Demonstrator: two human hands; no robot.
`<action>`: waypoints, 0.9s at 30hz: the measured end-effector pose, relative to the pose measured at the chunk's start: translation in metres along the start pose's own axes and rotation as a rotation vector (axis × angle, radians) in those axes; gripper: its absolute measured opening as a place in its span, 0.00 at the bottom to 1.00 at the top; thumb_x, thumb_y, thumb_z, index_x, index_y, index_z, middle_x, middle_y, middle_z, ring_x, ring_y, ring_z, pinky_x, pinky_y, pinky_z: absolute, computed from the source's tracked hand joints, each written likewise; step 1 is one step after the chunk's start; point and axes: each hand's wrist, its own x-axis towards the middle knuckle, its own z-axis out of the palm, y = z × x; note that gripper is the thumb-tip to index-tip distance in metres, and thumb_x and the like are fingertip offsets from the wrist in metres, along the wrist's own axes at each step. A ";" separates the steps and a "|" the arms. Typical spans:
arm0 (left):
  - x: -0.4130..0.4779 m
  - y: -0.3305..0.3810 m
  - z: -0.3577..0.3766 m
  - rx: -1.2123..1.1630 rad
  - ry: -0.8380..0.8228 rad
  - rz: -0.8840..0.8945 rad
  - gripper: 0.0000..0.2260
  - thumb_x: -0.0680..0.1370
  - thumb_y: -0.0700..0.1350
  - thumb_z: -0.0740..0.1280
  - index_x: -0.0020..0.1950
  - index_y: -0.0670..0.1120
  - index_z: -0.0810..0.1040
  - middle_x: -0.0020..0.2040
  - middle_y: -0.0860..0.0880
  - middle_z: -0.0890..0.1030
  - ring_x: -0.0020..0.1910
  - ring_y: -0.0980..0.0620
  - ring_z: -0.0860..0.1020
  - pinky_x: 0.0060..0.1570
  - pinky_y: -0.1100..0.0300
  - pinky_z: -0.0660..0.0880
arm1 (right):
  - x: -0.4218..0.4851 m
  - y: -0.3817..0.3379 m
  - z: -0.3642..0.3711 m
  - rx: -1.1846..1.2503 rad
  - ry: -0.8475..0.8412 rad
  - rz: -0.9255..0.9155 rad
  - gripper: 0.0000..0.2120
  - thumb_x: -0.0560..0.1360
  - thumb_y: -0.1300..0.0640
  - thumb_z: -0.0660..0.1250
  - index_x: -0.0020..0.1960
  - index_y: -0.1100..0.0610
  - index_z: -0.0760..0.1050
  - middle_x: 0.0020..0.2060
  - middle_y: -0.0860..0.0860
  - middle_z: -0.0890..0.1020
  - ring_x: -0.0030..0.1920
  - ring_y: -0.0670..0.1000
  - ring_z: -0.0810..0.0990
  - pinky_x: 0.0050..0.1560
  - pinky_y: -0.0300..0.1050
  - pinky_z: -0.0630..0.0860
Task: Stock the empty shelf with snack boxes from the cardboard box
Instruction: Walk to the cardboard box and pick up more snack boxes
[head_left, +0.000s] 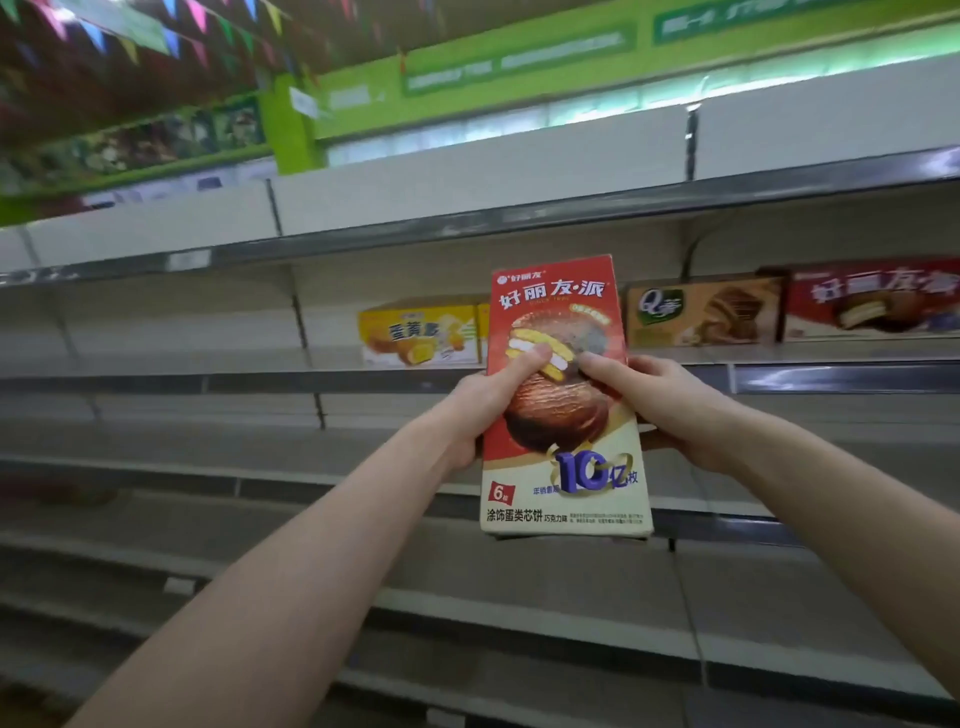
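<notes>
- The left grip (483, 410) curls round the left edge of the red snack box (563, 415), with its thumb pressed on the front. The right grip (660, 405) clasps the right edge in the same way.
- The box stands upright on its short end, held in the air before the shelving.
- Behind it, on the middle shelf (260, 383), a yellow box (421, 335) sits by the front edge, its right end hidden by the held box.
- A brown box (701, 312) and a second red box (872, 301) stand side by side towards that shelf's right end.
- An upper shelf (467, 228) runs above, and green signs (519, 52) hang beyond.
</notes>
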 end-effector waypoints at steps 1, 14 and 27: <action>0.006 0.004 0.015 0.004 -0.037 -0.012 0.26 0.70 0.60 0.73 0.61 0.45 0.77 0.52 0.43 0.85 0.50 0.43 0.84 0.54 0.48 0.80 | -0.003 0.003 -0.013 -0.004 0.036 0.007 0.18 0.73 0.40 0.67 0.54 0.52 0.75 0.40 0.51 0.86 0.42 0.51 0.85 0.44 0.47 0.80; 0.111 0.024 0.169 0.076 -0.370 -0.074 0.30 0.68 0.63 0.73 0.63 0.47 0.75 0.51 0.44 0.85 0.48 0.44 0.84 0.52 0.49 0.80 | 0.003 0.042 -0.164 -0.034 0.363 0.115 0.22 0.73 0.39 0.67 0.53 0.58 0.77 0.41 0.52 0.86 0.45 0.53 0.85 0.52 0.51 0.79; 0.212 0.054 0.296 0.068 -0.538 -0.048 0.25 0.71 0.59 0.73 0.63 0.49 0.75 0.53 0.44 0.84 0.51 0.44 0.83 0.56 0.49 0.78 | 0.041 0.065 -0.303 0.027 0.487 0.145 0.18 0.75 0.43 0.67 0.51 0.58 0.75 0.36 0.52 0.86 0.34 0.49 0.84 0.43 0.46 0.77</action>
